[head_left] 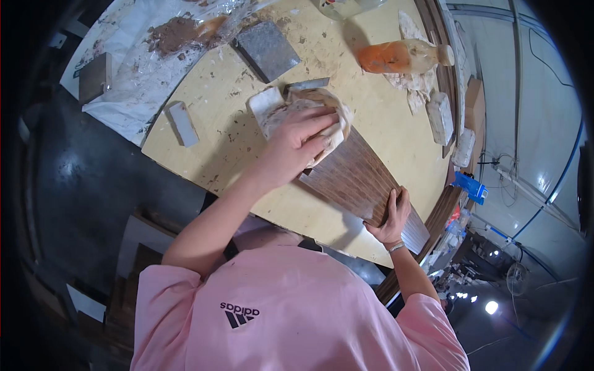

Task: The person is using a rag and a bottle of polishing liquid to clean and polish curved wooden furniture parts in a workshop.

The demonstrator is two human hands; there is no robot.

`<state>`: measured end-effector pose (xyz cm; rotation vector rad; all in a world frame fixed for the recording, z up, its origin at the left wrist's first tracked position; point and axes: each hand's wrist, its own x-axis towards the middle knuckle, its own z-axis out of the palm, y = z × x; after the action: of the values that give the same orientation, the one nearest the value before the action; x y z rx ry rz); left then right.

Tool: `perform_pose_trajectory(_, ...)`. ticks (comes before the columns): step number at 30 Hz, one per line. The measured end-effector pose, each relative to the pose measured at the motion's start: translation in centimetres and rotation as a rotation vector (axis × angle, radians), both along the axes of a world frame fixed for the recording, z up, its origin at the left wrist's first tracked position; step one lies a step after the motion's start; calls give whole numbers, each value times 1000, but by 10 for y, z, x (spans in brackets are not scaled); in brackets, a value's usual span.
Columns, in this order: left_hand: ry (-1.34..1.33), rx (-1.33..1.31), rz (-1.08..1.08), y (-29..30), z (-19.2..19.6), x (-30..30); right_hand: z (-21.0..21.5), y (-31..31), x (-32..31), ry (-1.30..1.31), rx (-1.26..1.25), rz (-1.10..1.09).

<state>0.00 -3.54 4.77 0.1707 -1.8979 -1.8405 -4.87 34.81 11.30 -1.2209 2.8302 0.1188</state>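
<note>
A dark brown wood-grain plank (349, 170) lies slantwise over the pale tabletop, from the middle toward the lower right. My left hand (303, 136) is closed on a crumpled, stained white cloth (339, 131), pressing it onto the plank's far left end. The cloth and hand hide part of that end. At the plank's near right part, my right hand (393, 216) grips the edge, thumb on the top face; its other fingers are partly hidden. Just left of the cloth is a white block (266, 101).
A grey rectangular block (267, 51) and a small white block (183, 123) rest on the stained table (216, 148). Brown putty (179, 36) sits on plastic sheeting at the far left. An orange-filled bottle (396, 57) lies at the right, near white blocks (440, 117).
</note>
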Motion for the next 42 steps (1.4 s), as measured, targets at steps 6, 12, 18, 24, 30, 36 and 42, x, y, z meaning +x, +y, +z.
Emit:
perform_pose_trajectory(6, -381, 163, -260, -16, -12, 91, 3, -1, 0, -22, 48, -31)
perform_pose_trajectory(12, -342, 56, -46, 6, 8, 87, 0, -6, -3, -106, 59, -56)
perform_pose_trajectory(18, -408, 295, -152, -33, -3, 59, -4, -2, 0, -89, 13, -62)
perform_pose_trajectory(24, -115, 32, -66, -11, -4, 11, -6, -7, -3, -83, -9, -42)
perform_pose_trajectory(30, -437, 64, -320, -41, 6, 70, -4, -1, 2, -50, 1, -76)
perform_pose_trajectory(36, -234, 57, -105, -14, 10, 52, -6, -3, -2, -70, -45, -53)
perform_pose_trajectory(42, -208, -15, -107, -40, 47, 58, -5, 4, 1, -12, -74, -95)
